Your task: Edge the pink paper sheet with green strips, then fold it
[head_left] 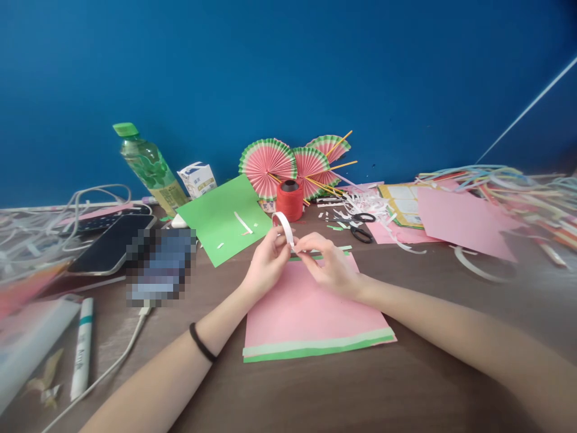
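Note:
My left hand (267, 261) is closed on a roll of white tape (285, 227), held upright above the table with its curved band showing. Fingers of my right hand (329, 264) pinch together at the lower edge of the roll, where a small white end of tape shows. Below both hands lies a pink paper sheet (306, 307) with a pale green and a darker green strip along its near edge. More green and white banding runs along its far edge, partly covered by my hands.
Behind my hands stand a red thread spool (289, 201) and pleated pink-green paper fans (268, 165). Black scissors (362, 228) lie among white paper scraps. At left are a green sheet (225, 219), bottle (151, 168), phones (112, 246), cable (119, 361) and marker (82, 349); pink paper (464, 219) lies right.

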Demonstrator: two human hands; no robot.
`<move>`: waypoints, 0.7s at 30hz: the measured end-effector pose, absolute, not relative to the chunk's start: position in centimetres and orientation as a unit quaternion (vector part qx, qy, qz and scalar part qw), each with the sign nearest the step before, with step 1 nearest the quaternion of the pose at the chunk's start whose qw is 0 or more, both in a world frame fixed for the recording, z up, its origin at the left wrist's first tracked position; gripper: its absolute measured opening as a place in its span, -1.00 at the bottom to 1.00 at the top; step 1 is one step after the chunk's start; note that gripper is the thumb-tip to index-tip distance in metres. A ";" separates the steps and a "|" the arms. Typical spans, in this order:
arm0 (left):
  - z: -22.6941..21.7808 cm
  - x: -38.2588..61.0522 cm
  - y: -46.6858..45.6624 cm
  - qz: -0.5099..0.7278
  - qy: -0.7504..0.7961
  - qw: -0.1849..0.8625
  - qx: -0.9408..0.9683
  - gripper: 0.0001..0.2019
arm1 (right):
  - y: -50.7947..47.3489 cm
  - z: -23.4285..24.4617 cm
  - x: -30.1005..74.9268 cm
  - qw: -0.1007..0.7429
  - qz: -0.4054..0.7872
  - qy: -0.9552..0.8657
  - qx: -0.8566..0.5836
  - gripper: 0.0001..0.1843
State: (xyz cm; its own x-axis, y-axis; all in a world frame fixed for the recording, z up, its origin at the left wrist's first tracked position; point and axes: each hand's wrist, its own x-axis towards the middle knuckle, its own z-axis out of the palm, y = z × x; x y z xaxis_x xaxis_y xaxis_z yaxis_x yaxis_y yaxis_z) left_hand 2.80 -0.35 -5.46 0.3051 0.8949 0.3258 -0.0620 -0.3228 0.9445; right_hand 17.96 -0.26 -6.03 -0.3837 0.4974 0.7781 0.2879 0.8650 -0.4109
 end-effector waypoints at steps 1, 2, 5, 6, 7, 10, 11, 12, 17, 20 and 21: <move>-5.4 2.8 -0.4 0.493 0.323 0.484 0.647 -0.79 | -0.3 -5.9 18.0 0.499 0.104 -0.828 -0.234 -0.83; -5.4 2.8 -0.4 0.494 0.324 0.482 0.647 -0.78 | -0.3 -5.9 18.0 0.495 0.103 -0.831 -0.231 -0.83; -5.3 2.8 -0.4 0.497 0.320 0.479 0.649 -0.76 | -0.4 -5.7 18.1 0.483 0.093 -0.842 -0.222 -0.82; -5.3 2.7 -0.4 0.498 0.322 0.477 0.648 -0.76 | -0.5 -5.7 18.1 0.475 0.087 -0.848 -0.219 -0.81; -5.3 2.7 -0.4 0.500 0.327 0.474 0.647 -0.75 | -0.5 -5.7 18.1 0.466 0.080 -0.855 -0.213 -0.79; -5.1 2.6 -0.4 0.505 0.352 0.462 0.639 -0.74 | -0.7 -5.6 18.1 0.442 0.069 -0.876 -0.182 -0.76; -5.1 2.6 -0.4 0.506 0.358 0.461 0.635 -0.73 | -0.8 -5.5 18.1 0.442 0.077 -0.875 -0.181 -0.76; -5.0 2.6 -0.3 0.507 0.360 0.463 0.632 -0.72 | -0.8 -5.4 18.1 0.450 0.092 -0.868 -0.189 -0.78; -5.0 2.7 -0.3 0.503 0.373 0.469 0.623 -0.63 | -0.5 -4.5 18.0 0.549 0.220 -0.761 -0.267 -0.80; -4.9 2.7 -0.5 0.458 0.382 0.458 0.659 -0.61 | -0.3 -3.6 18.0 0.603 0.301 -0.691 -0.259 -0.66; -4.8 2.6 -0.5 0.439 0.384 0.449 0.677 -0.62 | -0.1 -3.2 18.0 0.610 0.331 -0.673 -0.255 -0.65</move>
State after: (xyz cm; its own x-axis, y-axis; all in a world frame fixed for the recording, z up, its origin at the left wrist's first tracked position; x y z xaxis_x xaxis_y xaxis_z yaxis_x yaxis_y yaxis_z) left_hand 2.61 -0.54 -4.79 0.3190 0.9143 0.2495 0.1246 -0.3015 0.9453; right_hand 17.98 -0.14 -3.24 -0.1246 0.7480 0.6519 -0.0610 0.6500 -0.7575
